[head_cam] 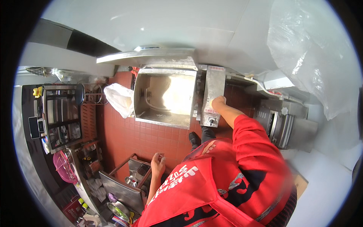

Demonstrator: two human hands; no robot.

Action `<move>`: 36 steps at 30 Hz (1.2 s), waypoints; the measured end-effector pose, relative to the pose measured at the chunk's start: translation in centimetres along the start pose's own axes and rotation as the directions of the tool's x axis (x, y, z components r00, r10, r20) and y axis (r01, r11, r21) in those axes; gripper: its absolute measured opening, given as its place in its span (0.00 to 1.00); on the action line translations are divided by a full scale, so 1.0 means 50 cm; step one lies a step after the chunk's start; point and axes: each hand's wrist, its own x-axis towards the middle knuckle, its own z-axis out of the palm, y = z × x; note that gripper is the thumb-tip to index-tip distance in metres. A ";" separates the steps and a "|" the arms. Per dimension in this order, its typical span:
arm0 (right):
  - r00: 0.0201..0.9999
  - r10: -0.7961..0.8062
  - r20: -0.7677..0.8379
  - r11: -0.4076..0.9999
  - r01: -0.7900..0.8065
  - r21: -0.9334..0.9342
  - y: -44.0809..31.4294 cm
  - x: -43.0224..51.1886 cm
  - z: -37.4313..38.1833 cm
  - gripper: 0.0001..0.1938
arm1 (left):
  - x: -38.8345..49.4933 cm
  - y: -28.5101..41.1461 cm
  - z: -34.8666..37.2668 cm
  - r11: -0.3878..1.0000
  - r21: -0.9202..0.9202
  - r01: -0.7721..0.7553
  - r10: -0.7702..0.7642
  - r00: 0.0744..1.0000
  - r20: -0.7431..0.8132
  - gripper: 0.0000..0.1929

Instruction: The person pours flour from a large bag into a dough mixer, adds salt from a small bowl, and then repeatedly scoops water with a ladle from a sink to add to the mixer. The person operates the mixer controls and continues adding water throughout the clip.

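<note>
My right hand (218,102) is curled on the top of a metal machine housing (214,85), beside a yellowish thing too small to name. A black rotary knob (211,121) sits at the housing's near end. To its left stands a stainless steel mixing trough (165,123), open at the top, with a curved white bar and pale residue inside. Its raised metal lid (147,56) is behind it. My left hand (158,164) hangs in front of my body with bent fingers, touching nothing that I can see.
A white plastic bag (119,98) stands left of the trough on red floor tiles (150,139). A metal-topped cart (122,188) is near my left arm. Further left is a glass-topped cabinet (63,113). At right are a roller machine (283,127) and hanging clear plastic sheeting (306,51).
</note>
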 end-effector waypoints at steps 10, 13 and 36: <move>0.995 -0.081 0.063 0.986 0.070 0.148 0.028 -0.083 -0.127 0.12 | -0.085 -0.038 0.012 0.978 -0.173 0.113 -0.129 0.988 -0.081 0.10; 0.999 -0.019 0.040 0.975 0.010 0.221 0.020 -0.083 -0.128 0.13 | -0.094 -0.041 0.023 0.985 -0.132 0.108 -0.120 0.988 -0.093 0.10; 0.932 -0.121 0.341 0.889 -0.051 0.455 0.047 -0.140 -0.015 0.27 | -0.118 -0.056 0.028 0.964 -0.245 0.104 -0.143 0.979 -0.148 0.10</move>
